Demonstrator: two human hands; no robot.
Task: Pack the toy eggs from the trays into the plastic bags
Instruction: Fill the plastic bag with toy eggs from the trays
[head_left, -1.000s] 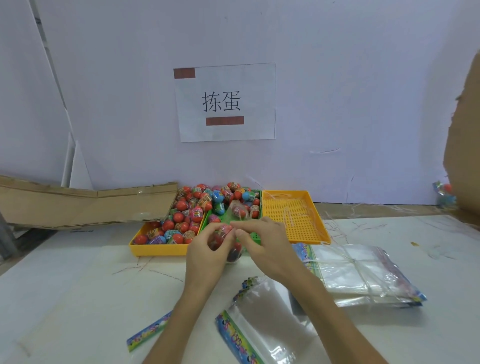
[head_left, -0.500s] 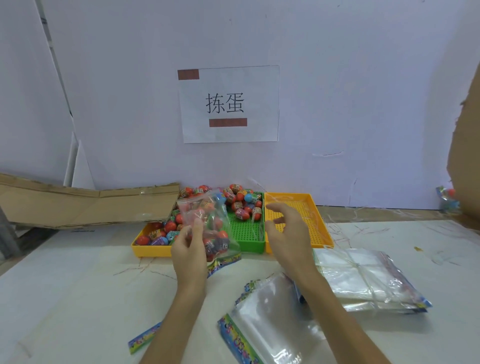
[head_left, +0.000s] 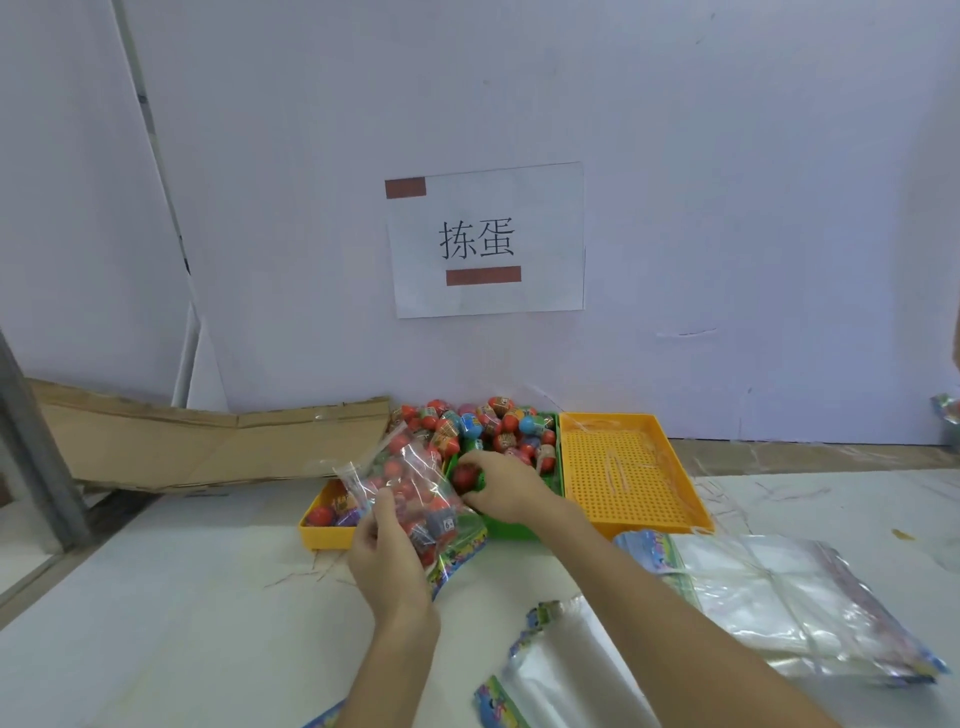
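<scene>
My left hand (head_left: 387, 553) grips a clear plastic bag (head_left: 415, 491) partly filled with toy eggs, held tilted above the left yellow tray (head_left: 324, 532). My right hand (head_left: 506, 486) reaches into the green tray (head_left: 511, 527) and its fingers close around a red toy egg (head_left: 466, 476). A heap of colourful toy eggs (head_left: 488, 428) fills the far end of the green tray. Loose eggs lie in the left yellow tray, mostly hidden by the bag.
An empty yellow tray (head_left: 623, 473) stands right of the green one. A stack of empty plastic bags (head_left: 779, 597) lies at the right, and one more bag (head_left: 561, 680) lies under my right forearm. Flattened cardboard (head_left: 182, 441) leans at the back left. A paper sign (head_left: 485, 239) hangs on the wall.
My left hand lifted the filled bag and tilted it leftward. My right hand let go of the bag, reached into the green tray and closed on a red egg.
</scene>
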